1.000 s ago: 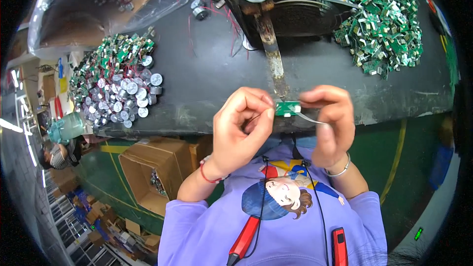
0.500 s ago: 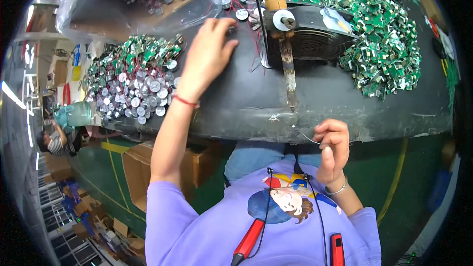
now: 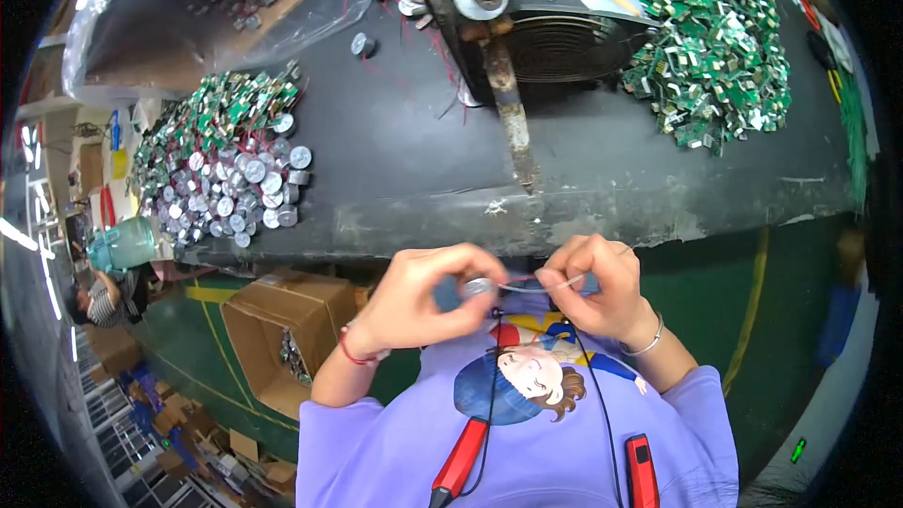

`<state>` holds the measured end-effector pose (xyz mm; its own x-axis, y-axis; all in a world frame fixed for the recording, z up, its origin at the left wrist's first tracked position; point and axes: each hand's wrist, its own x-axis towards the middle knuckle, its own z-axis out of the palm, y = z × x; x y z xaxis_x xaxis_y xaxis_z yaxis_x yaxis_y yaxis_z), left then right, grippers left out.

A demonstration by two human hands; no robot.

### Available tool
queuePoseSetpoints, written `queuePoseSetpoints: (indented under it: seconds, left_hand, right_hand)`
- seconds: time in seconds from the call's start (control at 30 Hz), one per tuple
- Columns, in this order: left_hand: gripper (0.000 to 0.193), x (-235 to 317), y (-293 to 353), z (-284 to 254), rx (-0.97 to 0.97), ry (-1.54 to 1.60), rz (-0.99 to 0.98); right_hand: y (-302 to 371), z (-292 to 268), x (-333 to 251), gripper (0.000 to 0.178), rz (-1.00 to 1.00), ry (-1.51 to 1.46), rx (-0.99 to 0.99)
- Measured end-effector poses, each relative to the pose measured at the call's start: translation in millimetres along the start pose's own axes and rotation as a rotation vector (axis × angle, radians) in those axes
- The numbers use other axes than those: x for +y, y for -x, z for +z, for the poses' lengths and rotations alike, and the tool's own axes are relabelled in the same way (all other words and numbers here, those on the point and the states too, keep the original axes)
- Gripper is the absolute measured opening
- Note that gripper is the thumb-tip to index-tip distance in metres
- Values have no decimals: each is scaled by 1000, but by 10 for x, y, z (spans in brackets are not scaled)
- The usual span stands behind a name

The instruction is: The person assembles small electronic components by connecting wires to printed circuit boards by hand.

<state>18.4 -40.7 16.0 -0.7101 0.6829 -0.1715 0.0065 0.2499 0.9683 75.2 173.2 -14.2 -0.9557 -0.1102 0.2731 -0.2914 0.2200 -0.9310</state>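
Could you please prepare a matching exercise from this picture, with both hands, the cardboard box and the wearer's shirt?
1. left hand
2. right hand
3. cardboard box
4. wearer's shirt

A. lower than the worktable
B. pinching thin strands
C. purple
D. holding a round silvery part

Pairs: 1-D, 2-B, 3-A, 4-C

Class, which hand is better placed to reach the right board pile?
Probably the right hand: it is nearer the green board pile, though pinching wire. The left hand, farther away, holds a round silver part.
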Motion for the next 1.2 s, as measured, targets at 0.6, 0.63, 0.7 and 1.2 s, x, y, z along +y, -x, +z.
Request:
queuePoseSetpoints:
  seconds: [0.6, 0.63, 0.7, 1.2]
  left_hand:
    - [4, -250, -202, -35, 511, -94, 14]
    - [4, -214, -152, 27, 488, -17, -17]
    - [5, -128, -162, 142, 458, 77, -68]
    - [5, -138, -227, 31, 300, 285, -40]
  right_hand:
    - [-162, -827, 264, 17, 58, 947, 508]
    - [-90, -752, 197, 20, 62, 927, 474]
    - [-25, -649, 165, 27, -92, 850, 431]
    - [-156, -543, 211, 15, 21, 689, 318]
